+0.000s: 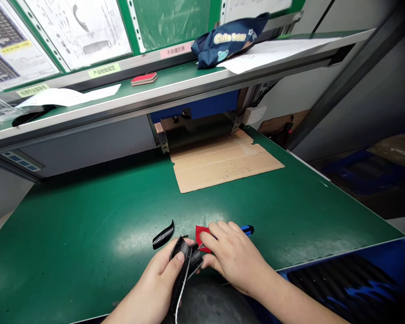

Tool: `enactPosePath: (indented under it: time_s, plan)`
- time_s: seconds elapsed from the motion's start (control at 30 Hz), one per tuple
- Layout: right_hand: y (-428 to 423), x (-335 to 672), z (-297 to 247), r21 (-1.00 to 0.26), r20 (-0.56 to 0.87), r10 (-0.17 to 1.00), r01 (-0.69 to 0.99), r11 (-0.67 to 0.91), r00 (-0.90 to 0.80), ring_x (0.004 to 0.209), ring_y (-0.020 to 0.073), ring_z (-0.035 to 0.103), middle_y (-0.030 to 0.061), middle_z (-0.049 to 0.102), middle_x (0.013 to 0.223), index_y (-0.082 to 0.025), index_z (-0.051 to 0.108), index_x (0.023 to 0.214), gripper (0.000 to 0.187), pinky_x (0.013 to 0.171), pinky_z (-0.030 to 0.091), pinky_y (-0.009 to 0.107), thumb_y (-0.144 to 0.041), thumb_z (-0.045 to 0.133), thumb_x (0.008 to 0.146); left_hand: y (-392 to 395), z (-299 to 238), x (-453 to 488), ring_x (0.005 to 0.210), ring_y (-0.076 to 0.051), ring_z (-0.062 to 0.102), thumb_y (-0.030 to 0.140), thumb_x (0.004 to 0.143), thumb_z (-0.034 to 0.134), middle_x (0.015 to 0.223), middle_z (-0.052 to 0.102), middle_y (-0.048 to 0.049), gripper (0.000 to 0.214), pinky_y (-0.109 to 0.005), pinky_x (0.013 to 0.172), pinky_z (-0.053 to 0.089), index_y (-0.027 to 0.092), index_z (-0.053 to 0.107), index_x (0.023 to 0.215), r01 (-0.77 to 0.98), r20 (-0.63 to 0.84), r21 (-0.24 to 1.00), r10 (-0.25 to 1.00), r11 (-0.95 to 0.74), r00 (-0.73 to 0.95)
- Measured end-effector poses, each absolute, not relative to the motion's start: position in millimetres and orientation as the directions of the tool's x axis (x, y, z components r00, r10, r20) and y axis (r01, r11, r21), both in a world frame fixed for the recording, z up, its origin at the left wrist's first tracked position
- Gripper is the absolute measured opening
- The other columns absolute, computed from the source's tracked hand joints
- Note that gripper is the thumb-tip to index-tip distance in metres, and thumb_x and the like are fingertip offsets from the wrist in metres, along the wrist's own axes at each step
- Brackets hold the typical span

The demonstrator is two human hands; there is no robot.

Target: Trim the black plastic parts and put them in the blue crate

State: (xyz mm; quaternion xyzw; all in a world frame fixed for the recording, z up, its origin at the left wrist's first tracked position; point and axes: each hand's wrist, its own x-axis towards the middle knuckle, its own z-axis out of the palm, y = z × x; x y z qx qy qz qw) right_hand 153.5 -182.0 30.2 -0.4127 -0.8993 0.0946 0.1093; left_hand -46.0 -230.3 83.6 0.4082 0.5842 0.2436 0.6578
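Note:
My left hand (165,274) is closed round a black curved plastic part (180,276), its thumb pressed on the inner face. A pale thin strip runs along the part's edge. A second black hollow end (195,255) shows beside it; whether it is a separate piece I cannot tell. My right hand (226,252) is closed on a knife with a blue-and-black handle (248,230), its thin metal tip pointing at the black end. Under the right fingers lies a red piece (200,231), partly hidden. A glossy black ribbed part (163,235) rests on the table beyond my left hand.
A flat cardboard sheet (222,168) lies on the green table (87,229) below the shelf. The shelf holds a red block (143,79), papers and a dark blue cloth pouch (227,42). At the lower right, a blue container holds several dark parts (340,288).

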Motion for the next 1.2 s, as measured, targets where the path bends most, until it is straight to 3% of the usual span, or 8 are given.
enactPosePath:
  time_s: [0.13, 0.2, 0.63, 0.77, 0.87, 0.97, 1.07, 1.2]
  plan:
    - [-184, 152, 31, -0.241, 0.095, 0.756, 0.722, 0.649, -0.648, 0.076, 0.0199, 0.041, 0.0026, 0.053, 0.084, -0.020, 0.053, 0.083, 0.028, 0.065, 0.024, 0.032, -0.047, 0.056, 0.089, -232, 83, -46, 0.113, -0.024, 0.055, 0.051, 0.090, 0.043, 0.124, 0.061, -0.0072, 0.048, -0.038, 0.100, 0.043, 0.022, 0.053, 0.126, 0.195, -0.492, 0.866, 0.852, 0.460, 0.176]
    - [-184, 152, 33, -0.245, 0.087, 0.752, 0.718, 0.652, -0.654, 0.075, 0.0193, 0.041, 0.0019, 0.053, 0.083, -0.020, 0.052, 0.081, 0.026, 0.065, 0.023, 0.032, -0.043, 0.058, 0.089, -234, 84, -45, 0.120, -0.024, 0.051, 0.051, 0.090, 0.042, 0.129, 0.057, -0.0068, 0.047, -0.039, 0.107, 0.035, 0.022, 0.053, 0.126, 0.213, -0.462, 0.880, 0.869, 0.425, 0.175]
    - [-184, 151, 27, -0.279, 0.061, 0.730, 0.691, 0.667, -0.680, 0.069, 0.0179, 0.047, 0.0016, 0.059, 0.075, -0.020, 0.053, 0.077, 0.024, 0.064, 0.027, 0.031, -0.037, 0.048, 0.094, -236, 100, -38, 0.122, -0.025, 0.050, 0.045, 0.093, 0.037, 0.127, 0.060, -0.0066, 0.045, -0.034, 0.100, 0.042, 0.022, 0.053, 0.128, 0.479, -0.346, 0.848, 0.922, 0.228, 0.175]
    - [-178, 159, 22, -0.592, 0.006, 0.680, 0.546, 0.593, -0.733, 0.066, 0.0153, 0.048, -0.0009, 0.056, 0.072, -0.020, 0.050, 0.076, 0.035, 0.064, 0.031, 0.028, -0.046, 0.040, 0.097, -238, 97, -38, 0.123, -0.025, 0.049, 0.045, 0.093, 0.036, 0.130, 0.058, -0.0055, 0.044, -0.034, 0.101, 0.040, 0.023, 0.053, 0.127, 0.498, -0.330, 0.842, 0.928, 0.206, 0.174]
    - [-174, 167, 20, -0.902, -0.018, 0.626, 0.283, 0.326, -0.780, 0.059, 0.0119, 0.040, -0.0040, 0.044, 0.063, -0.019, 0.045, 0.068, 0.052, 0.058, 0.032, 0.024, -0.063, 0.032, 0.093, -240, 95, -40, 0.125, -0.024, 0.045, 0.048, 0.093, 0.034, 0.132, 0.055, -0.0019, 0.043, -0.038, 0.105, 0.035, 0.030, 0.051, 0.128, 0.521, -0.371, 0.815, 0.919, 0.254, 0.131]
    - [-173, 173, 20, -0.972, -0.021, 0.620, 0.161, 0.171, -0.784, 0.053, 0.0106, 0.037, -0.0051, 0.039, 0.061, -0.020, 0.045, 0.073, 0.062, 0.051, 0.033, 0.022, -0.077, 0.023, 0.085, -241, 96, -40, 0.125, -0.025, 0.043, 0.050, 0.092, 0.034, 0.132, 0.055, -0.0005, 0.042, -0.041, 0.107, 0.033, 0.033, 0.051, 0.127, 0.511, -0.402, 0.808, 0.908, 0.293, 0.116]
    - [-175, 174, 18, -0.946, -0.047, 0.723, 0.262, 0.189, -0.690, 0.058, 0.0115, 0.045, -0.0031, 0.049, 0.067, -0.019, 0.051, 0.083, 0.053, 0.055, 0.038, 0.023, -0.069, 0.032, 0.090, -242, 97, -40, 0.126, -0.025, 0.041, 0.052, 0.092, 0.034, 0.132, 0.054, -0.0019, 0.044, -0.044, 0.108, 0.030, 0.033, 0.051, 0.127, 0.486, -0.422, 0.816, 0.897, 0.314, 0.130]
    - [-181, 171, 15, -0.801, -0.037, 0.892, 0.547, 0.243, -0.451, 0.059, 0.0125, 0.046, -0.0027, 0.050, 0.061, -0.019, 0.048, 0.062, 0.040, 0.057, 0.036, 0.024, -0.045, 0.051, 0.092, -245, 92, -43, 0.127, -0.027, 0.041, 0.053, 0.091, 0.036, 0.133, 0.053, -0.0027, 0.045, -0.045, 0.109, 0.030, 0.033, 0.049, 0.129, 0.447, -0.446, 0.822, 0.887, 0.354, 0.117]
